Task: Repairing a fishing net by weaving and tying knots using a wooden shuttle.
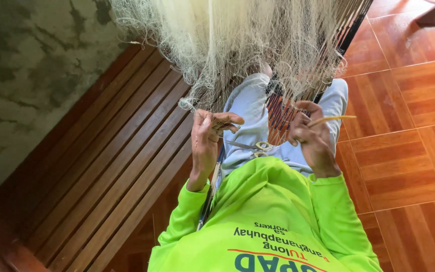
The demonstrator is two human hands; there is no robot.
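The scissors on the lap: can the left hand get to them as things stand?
Probably yes. The scissors lie on the lap just beside the left hand, nothing between them, but that hand is pinching the net and would have to let go first.

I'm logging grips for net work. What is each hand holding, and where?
The left hand pinches the lower edge of the pale fishing net. The right hand grips a thin yellow netting needle at its near end.

The net (237, 45) runs off the top edge, and its mesh is too fine to make out. Scissors (250, 146) are half hidden behind the left hand (205, 146). The bench (112, 166) is cut off at the bottom.
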